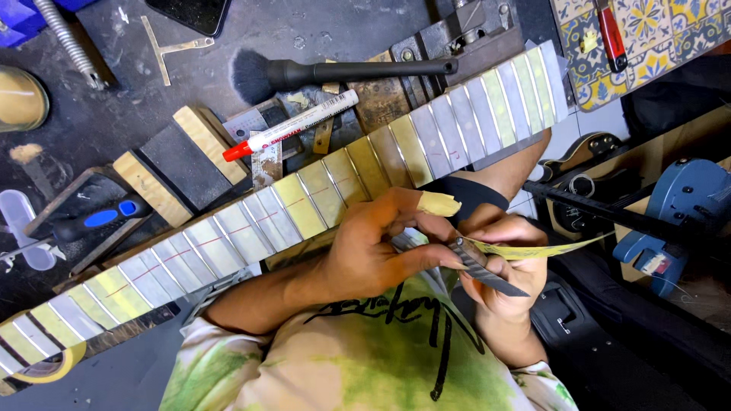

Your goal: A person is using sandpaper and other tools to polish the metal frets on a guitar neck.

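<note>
Head view, single entry. Guitar neck (304,205): lies diagonally across the dark workbench (91,129), fretboard up; nearly every space between frets is covered with strips of yellowish or pale masking tape, leaving the frets bare, with a thin red line drawn along the taped centre. Taping therefore looks largely done; whether any gaps remain under the hands cannot be told. Left hand (373,251): closed round the edge of the neck near its middle, thumb and fingers pinching a small dark blade or file (483,268); a scrap of tape (440,203) sticks to one fingertip. Right hand (506,266): closed, gripping the same dark tool from below together with a long strip of yellow tape (541,248) that trails off to the side. Judged stage: trimming or applying one of the last strips. Also present: black brush (335,74), red-capped white marker (293,125), sanding blocks (179,164), blue-handled tool (99,219), roll of tape (46,369) by the end of the neck.
</note>
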